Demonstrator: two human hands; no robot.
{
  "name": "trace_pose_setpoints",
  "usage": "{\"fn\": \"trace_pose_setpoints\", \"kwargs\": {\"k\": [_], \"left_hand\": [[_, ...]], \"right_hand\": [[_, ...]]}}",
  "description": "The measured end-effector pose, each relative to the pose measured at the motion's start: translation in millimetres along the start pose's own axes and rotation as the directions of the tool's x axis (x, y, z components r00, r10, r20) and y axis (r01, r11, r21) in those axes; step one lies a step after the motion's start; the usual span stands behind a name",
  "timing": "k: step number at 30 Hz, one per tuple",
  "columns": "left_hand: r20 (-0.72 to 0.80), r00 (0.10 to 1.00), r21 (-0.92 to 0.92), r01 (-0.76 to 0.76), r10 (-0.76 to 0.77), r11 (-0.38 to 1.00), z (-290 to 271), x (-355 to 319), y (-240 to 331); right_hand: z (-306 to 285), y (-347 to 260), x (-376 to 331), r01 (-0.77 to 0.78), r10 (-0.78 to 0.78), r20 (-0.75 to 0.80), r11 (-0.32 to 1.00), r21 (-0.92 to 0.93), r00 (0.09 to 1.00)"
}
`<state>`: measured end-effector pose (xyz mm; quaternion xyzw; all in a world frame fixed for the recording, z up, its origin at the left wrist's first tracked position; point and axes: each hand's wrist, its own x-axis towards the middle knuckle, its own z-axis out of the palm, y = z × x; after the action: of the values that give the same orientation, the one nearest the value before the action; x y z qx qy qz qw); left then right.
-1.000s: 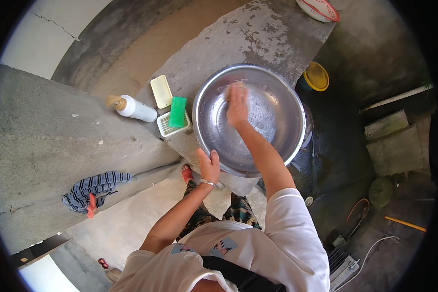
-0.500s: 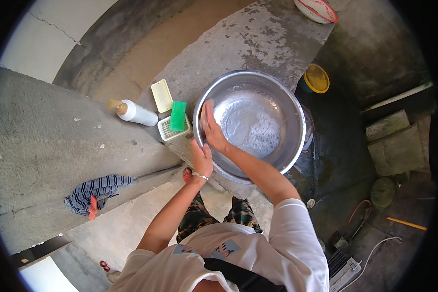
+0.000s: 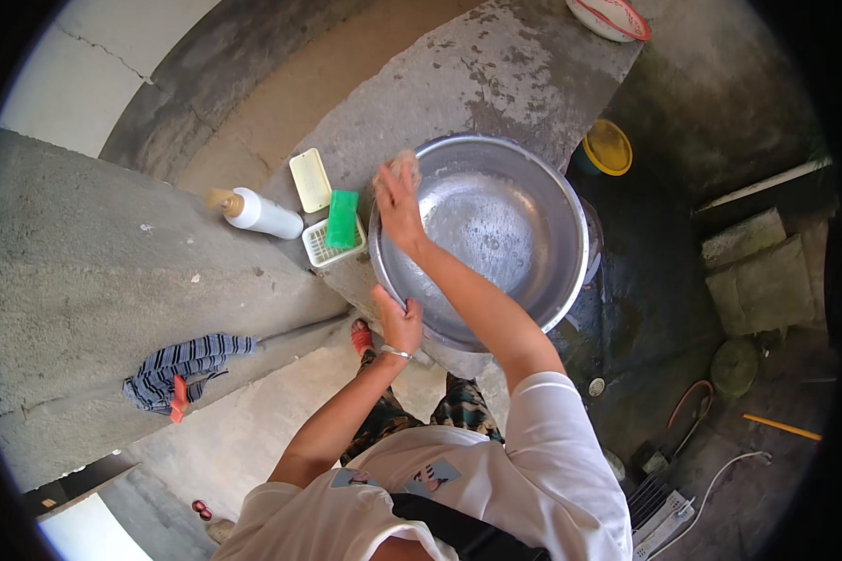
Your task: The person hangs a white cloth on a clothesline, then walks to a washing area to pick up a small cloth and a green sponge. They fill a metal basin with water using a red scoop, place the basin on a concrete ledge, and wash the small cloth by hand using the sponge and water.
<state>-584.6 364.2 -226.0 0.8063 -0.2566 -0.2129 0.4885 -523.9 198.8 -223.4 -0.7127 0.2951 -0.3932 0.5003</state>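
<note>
A wide metal basin (image 3: pixel 491 234) with wet, shiny inner walls and droplets on its bottom sits on the concrete ledge. My left hand (image 3: pixel 400 323), a silver bracelet at its wrist, grips the near-left rim, thumb up and fingers partly hidden. At the far-left rim my right hand (image 3: pixel 399 210) presses a tan, crumpled scrubbing pad (image 3: pixel 404 165) against the metal; its exact kind is hard to make out. Left of the basin, a green block-shaped bar (image 3: pixel 342 220) rests across a white slotted soap dish (image 3: pixel 320 251).
A cream lid (image 3: pixel 311 180) and a white pump bottle (image 3: pixel 267 215) lie left of the basin. A striped cloth (image 3: pixel 192 365) hangs on the lower left ledge. A yellow-rimmed bucket (image 3: pixel 608 150) stands on the right; a red-rimmed enamel bowl (image 3: pixel 610 17) sits at the far end.
My right hand has moved from the inner left wall up and away to the far-left rim. My left hand has shifted slightly nearer and right. Less foam shows on the basin's bottom.
</note>
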Motion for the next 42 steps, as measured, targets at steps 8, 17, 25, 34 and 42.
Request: {"fn": "trace_pose_setpoints", "kwargs": {"k": [8, 17, 25, 34, 42], "left_hand": [[-0.06, 0.982, -0.008, -0.177, 0.177, 0.984, -7.3, 10.0, -9.9], [-0.045, 0.999, -0.107, -0.017, 0.012, 0.994, 10.5, -7.6, 1.6], [-0.098, 0.991, 0.013, -0.087, 0.088, 0.996, 24.6, -27.4, -8.2], [0.217, 0.969, -0.409, 0.198, -0.115, 0.891, 1.3, -13.1, 17.6], [0.04, 0.991, -0.104, -0.125, 0.13, 0.987, -5.6, 71.0, 23.3]], "right_hand": [[-5.5, -16.1, -69.9, 0.204, -0.173, 0.422, 0.979, -0.028, 0.89], [-6.0, 18.2, 25.2, 0.157, -0.171, -0.032, 0.952, -0.264, 0.985], [-5.4, 17.0, -2.1, 0.171, -0.159, 0.102, 0.978, -0.122, 0.982], [-92.4, 30.5, -16.0, 0.149, 0.007, 0.247, 0.781, -0.607, 0.969], [-87.2, 29.8, -66.4, 0.288, 0.014, 0.383, 0.635, -0.717, 0.924]]}}
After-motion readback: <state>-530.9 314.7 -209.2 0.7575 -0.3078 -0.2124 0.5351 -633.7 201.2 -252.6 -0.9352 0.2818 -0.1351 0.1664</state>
